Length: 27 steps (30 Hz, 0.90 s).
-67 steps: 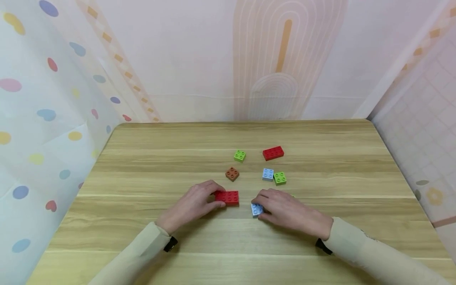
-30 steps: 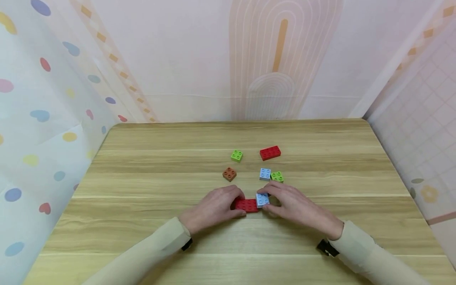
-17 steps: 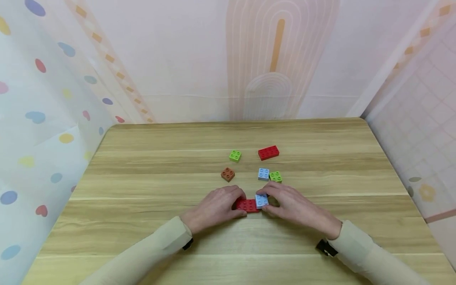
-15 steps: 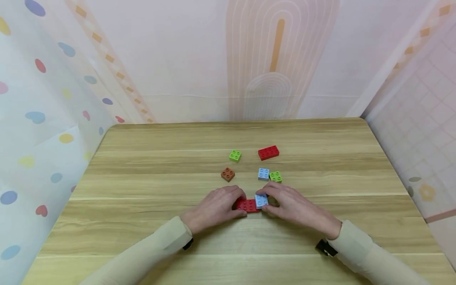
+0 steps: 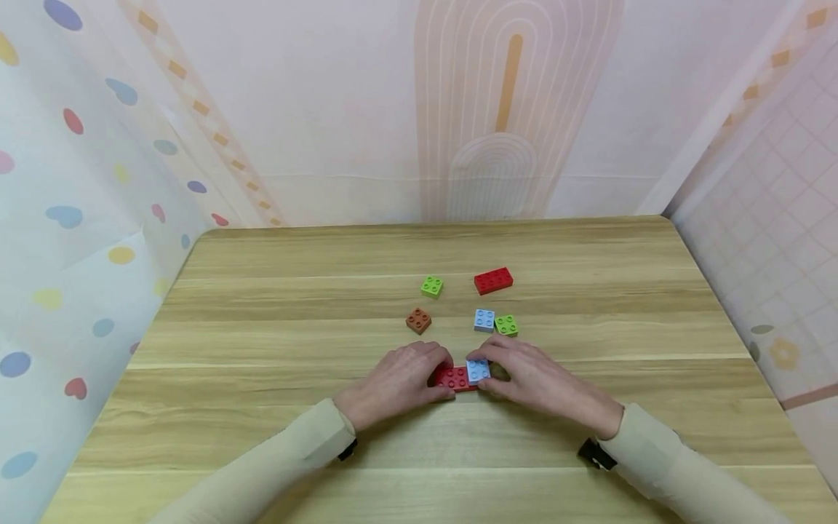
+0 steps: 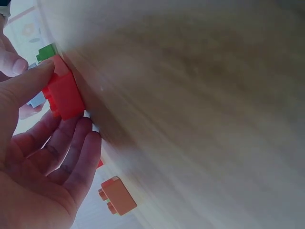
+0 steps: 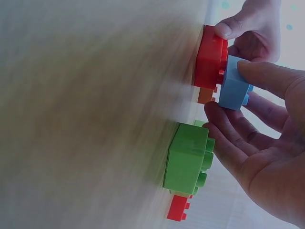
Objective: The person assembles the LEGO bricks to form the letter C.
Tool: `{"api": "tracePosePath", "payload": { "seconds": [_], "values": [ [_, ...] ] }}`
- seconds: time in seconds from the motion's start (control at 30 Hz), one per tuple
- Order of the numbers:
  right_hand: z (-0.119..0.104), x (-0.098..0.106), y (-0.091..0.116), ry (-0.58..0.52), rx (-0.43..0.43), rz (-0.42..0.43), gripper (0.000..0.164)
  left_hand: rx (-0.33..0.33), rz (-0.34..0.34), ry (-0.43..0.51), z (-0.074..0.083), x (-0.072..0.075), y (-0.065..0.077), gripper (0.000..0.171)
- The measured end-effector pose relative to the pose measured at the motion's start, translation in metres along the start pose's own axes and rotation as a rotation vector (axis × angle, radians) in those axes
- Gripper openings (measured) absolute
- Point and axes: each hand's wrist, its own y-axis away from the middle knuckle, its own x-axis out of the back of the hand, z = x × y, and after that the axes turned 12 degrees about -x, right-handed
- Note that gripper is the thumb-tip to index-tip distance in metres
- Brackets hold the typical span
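One light-blue square plastic brick [image 5: 478, 371], pinched by our right hand [image 5: 532, 372], sits over the right end of a long red plastic brick [image 5: 453, 378] that our left hand [image 5: 404, 380] grips at the left. We judge this the joining step, calling next for careful alignment and a downward press. Farther off, on the wooden table [image 5: 275, 306], lies a brown square plastic brick [image 5: 419, 320].

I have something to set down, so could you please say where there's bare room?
Bare: the table left of the brown brick and right of the far red brick. Crowded: the middle, where the left hand holds the near red brick, the right hand a blue brick.
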Motion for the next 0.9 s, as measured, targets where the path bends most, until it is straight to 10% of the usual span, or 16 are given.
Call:
{"api": "tracePosePath", "payload": {
  "seconds": [0.47,0.9],
  "values": [
    [-0.001,-0.001,0.001,0.124,0.075,0.034,0.038,0.007,-0.016,0.004,0.002,0.000,0.000,0.034],
    [-0.005,0.001,-0.004,0.155,0.085,0.035,0.035,0.067,-0.059,0.194,-0.011,0.010,0.010,0.033]
  ]
}}
